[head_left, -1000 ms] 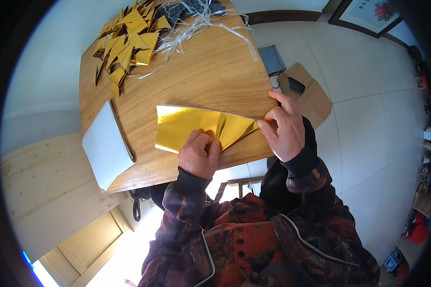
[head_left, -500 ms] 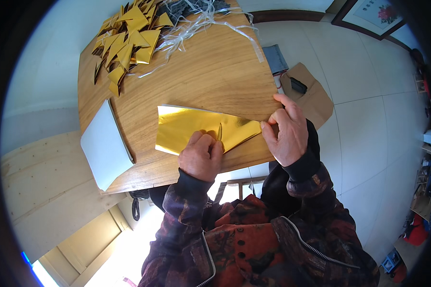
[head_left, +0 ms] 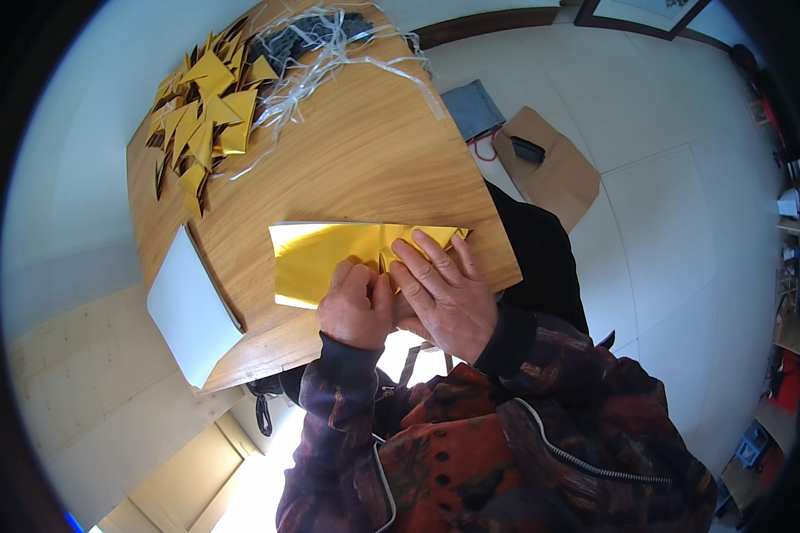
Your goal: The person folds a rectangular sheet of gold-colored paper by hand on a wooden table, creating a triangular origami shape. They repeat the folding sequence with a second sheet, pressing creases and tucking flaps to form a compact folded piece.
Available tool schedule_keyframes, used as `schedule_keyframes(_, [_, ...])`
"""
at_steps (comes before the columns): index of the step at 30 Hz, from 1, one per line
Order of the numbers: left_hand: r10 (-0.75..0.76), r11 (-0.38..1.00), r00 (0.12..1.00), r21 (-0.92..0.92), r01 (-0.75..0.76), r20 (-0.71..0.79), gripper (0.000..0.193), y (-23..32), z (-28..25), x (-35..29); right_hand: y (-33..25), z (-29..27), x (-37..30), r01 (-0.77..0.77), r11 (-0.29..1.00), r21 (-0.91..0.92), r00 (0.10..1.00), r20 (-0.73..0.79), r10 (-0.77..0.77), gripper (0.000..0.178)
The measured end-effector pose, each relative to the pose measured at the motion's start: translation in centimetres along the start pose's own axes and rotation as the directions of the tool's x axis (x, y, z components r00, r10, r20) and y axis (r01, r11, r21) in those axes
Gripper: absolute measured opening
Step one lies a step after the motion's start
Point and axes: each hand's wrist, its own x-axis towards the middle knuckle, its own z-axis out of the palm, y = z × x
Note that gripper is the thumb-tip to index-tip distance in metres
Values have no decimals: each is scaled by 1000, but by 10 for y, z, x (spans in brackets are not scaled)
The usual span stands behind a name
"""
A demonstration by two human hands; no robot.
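A sheet of gold foil paper (head_left: 316, 253), white on its back, lies near the table's front edge. Its right end is folded to a taper, and a crease runs up its middle. My left hand (head_left: 356, 304) is closed, its curled fingers pinching the paper beside that crease at the near edge. Flat on the folded right part rests my right hand (head_left: 444, 289), with fingers stretched out and slightly apart. What lies under its palm is hidden.
On the wooden table (head_left: 364, 160), folded gold pieces (head_left: 209, 115) pile at the far left. Clear plastic strips (head_left: 316, 67) lie beside them. A white paper stack (head_left: 191, 306) sits at the left edge. Brown paper (head_left: 556, 164) with a dark object lies right of the table.
My right hand has come left from the paper's pointed right end and now lies flat on it. The right end is pressed down. The whole view has shifted somewhat.
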Motion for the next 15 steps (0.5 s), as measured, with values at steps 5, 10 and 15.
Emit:
schedule_keyframes(5, [-8, 1000, 999, 21, 7, 42, 14, -1, -2, -1, 4, 4, -7, -33, 999, 5, 997, 64, 32, 75])
schedule_keyframes(10, [-10, 1000, 999, 15, 9, 42, 15, -3, -1, -1, 5, 4, -7, -47, 999, 10, 997, 60, 46, 79])
schedule_keyframes(15, [-46, 999, 997, 12, 45, 62, 16, -3, -1, -1, 7, 6, -8, -50, 999, 12, 997, 60, 49, 81])
